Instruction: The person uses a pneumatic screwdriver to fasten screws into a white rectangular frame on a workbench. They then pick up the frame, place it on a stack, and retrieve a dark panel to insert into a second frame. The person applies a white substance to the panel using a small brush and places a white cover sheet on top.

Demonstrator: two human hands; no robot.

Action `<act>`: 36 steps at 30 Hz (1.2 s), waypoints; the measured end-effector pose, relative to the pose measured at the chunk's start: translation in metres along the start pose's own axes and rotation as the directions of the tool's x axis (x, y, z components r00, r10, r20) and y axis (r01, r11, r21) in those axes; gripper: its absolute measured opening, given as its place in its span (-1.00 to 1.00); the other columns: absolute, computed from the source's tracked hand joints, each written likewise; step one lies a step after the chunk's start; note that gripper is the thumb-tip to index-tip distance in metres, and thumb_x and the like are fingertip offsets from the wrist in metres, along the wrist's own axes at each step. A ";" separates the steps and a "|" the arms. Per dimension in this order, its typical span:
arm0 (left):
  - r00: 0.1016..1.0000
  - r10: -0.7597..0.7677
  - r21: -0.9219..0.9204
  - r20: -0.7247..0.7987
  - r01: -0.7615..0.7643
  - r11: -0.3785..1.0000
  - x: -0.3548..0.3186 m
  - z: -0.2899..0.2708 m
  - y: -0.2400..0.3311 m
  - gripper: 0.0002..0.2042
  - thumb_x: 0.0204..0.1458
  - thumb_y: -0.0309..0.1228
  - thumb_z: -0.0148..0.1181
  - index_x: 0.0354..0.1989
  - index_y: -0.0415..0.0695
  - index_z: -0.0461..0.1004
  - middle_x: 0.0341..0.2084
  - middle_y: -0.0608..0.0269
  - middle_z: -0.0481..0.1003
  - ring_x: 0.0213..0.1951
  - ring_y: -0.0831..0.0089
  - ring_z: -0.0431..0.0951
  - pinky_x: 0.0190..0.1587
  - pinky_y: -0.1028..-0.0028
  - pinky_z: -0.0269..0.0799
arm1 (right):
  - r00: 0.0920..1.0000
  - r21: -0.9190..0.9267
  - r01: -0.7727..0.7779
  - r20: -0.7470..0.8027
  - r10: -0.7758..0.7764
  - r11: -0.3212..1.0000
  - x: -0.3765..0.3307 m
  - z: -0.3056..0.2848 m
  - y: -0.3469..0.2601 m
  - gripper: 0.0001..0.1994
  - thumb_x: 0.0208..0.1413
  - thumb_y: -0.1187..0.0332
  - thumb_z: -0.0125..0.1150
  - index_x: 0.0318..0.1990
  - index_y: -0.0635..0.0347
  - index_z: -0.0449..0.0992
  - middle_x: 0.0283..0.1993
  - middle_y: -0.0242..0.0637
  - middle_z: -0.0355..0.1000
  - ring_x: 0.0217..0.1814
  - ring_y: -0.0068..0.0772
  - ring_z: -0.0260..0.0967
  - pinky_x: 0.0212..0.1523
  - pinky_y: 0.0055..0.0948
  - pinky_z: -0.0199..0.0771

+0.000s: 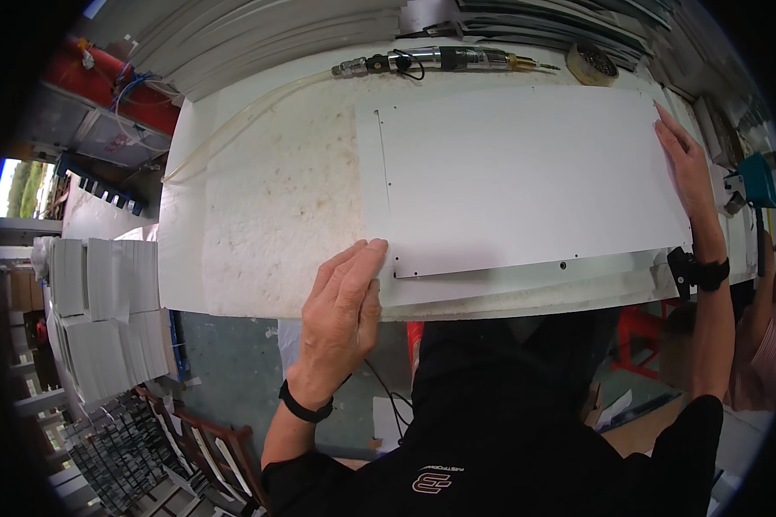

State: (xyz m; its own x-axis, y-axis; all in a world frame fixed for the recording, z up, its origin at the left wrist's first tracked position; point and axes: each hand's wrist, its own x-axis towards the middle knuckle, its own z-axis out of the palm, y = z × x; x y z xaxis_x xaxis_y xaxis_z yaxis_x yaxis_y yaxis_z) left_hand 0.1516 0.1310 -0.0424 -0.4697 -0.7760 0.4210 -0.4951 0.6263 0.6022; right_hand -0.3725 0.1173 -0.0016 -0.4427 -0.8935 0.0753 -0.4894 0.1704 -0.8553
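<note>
A white rectangular panel (526, 172) with small dark holes along its edges lies across the right part of the white worktable, its near edge slightly raised. My left hand (343, 302) is at the panel's near left corner, fingers pressed together on its edge, the thumb partly hidden. At the far right my right hand (683, 159) grips the panel's right edge, fingertips on top; the underside of that grip is out of sight. Beyond the panel's far edge lies a metal air screwdriver (457, 59), its bit pointing right, with a round container (593, 65) of small dark pieces beside the tip.
A pale hose (250, 112) runs from the screwdriver over the worktable's (276, 189) left side. Stacked sheets (276, 39) line the back. Piled white panels (108, 289) stand at left. A teal power tool (754, 181) is at right, near another person's arm (760, 323).
</note>
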 end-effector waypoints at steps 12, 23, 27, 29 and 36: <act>0.967 0.125 0.099 0.220 -0.149 0.984 0.023 -0.019 -0.005 -0.51 -0.03 -0.66 0.34 0.16 -0.14 0.57 0.03 0.11 0.54 0.03 0.09 0.52 0.03 0.24 0.56 | 0.998 -0.073 0.055 -0.016 -0.057 0.996 0.002 -0.003 0.004 -0.40 0.33 0.00 0.23 0.38 0.18 0.46 0.35 -0.04 0.44 0.44 -0.25 0.33 0.46 -0.44 0.17; 0.921 0.037 0.118 0.387 -0.090 0.989 0.056 -0.026 -0.003 -0.42 -0.01 -0.42 0.49 0.25 -0.10 0.50 -0.10 0.11 0.52 -0.08 0.16 0.54 -0.08 0.27 0.55 | 1.000 0.072 -0.014 -0.018 0.015 0.997 -0.002 0.004 -0.003 -0.43 0.32 0.09 0.31 0.37 0.21 0.48 0.23 -0.13 0.52 0.25 -0.42 0.46 0.27 -0.55 0.38; 0.864 -0.002 0.229 0.503 -0.131 0.965 0.080 -0.028 -0.008 -0.34 -0.06 -0.25 0.52 0.27 -0.10 0.48 0.05 0.04 0.47 0.07 0.10 0.50 0.04 0.23 0.54 | 1.000 0.087 -0.007 -0.011 0.008 0.996 -0.006 0.006 -0.009 -0.43 0.33 0.09 0.30 0.37 0.22 0.47 0.19 -0.16 0.53 0.17 -0.47 0.48 0.22 -0.57 0.40; 0.849 0.067 0.276 0.524 -0.243 0.930 0.095 -0.028 -0.015 -0.24 -0.08 -0.09 0.50 0.32 -0.13 0.42 0.20 -0.06 0.40 0.23 0.02 0.41 0.21 0.18 0.45 | 1.000 0.067 0.002 -0.013 -0.001 0.998 -0.005 0.005 -0.010 -0.43 0.33 0.10 0.29 0.38 0.22 0.46 0.17 -0.17 0.53 0.15 -0.48 0.48 0.21 -0.58 0.40; 0.754 0.112 0.307 0.648 -0.392 0.867 0.133 -0.026 -0.039 0.20 -0.23 0.45 0.30 0.49 -0.22 0.15 0.48 -0.29 0.09 0.53 -0.17 0.03 0.54 0.05 0.01 | 0.999 0.051 -0.032 0.006 0.032 0.998 -0.008 0.008 -0.016 -0.45 0.34 0.13 0.27 0.38 0.21 0.46 0.15 -0.18 0.54 0.13 -0.47 0.48 0.19 -0.58 0.40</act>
State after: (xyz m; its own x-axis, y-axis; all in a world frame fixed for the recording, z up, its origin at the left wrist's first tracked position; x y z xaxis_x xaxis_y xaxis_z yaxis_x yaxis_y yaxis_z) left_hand 0.1270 0.0013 0.0079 -0.8827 -0.4667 -0.0546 -0.4694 0.8703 0.1489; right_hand -0.3547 0.1185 0.0071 -0.4536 -0.8901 0.0446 -0.4360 0.1780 -0.8822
